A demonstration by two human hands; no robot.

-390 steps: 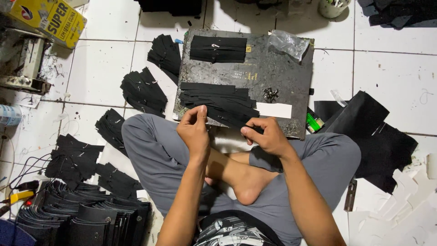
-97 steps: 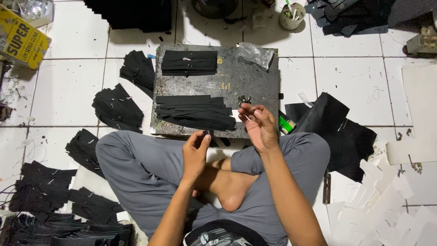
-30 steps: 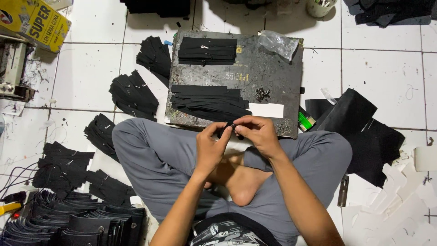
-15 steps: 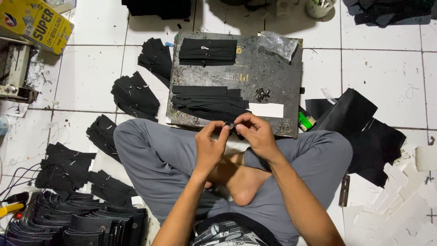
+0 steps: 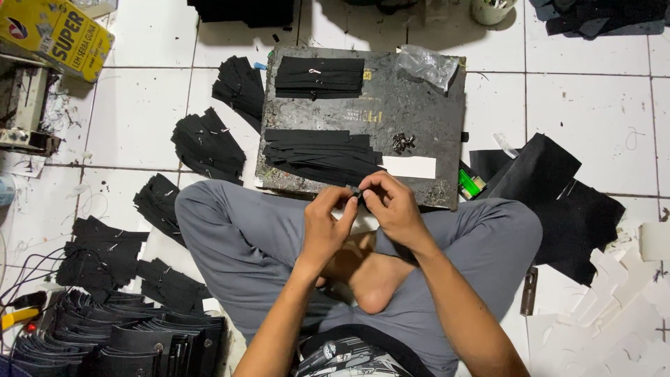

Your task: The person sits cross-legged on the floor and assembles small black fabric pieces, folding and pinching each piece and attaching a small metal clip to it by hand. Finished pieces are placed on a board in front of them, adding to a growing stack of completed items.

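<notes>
Hands, left [image 5: 328,225] and right [image 5: 392,207], pinch one small black strip [image 5: 359,193] together

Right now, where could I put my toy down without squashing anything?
Bare tile right of the dark board, and tile left of the black strip piles. Crowded: the board's middle and the lower left stacks.

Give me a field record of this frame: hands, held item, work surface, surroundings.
left hand: pinching a small dark piece, fingertips meeting the right
right hand: pinching the same small dark piece
posture: seated cross-legged on white tile floor
work surface: dark board with black strips, small metal parts, clear bag
surroundings: black strip piles to the left
</notes>
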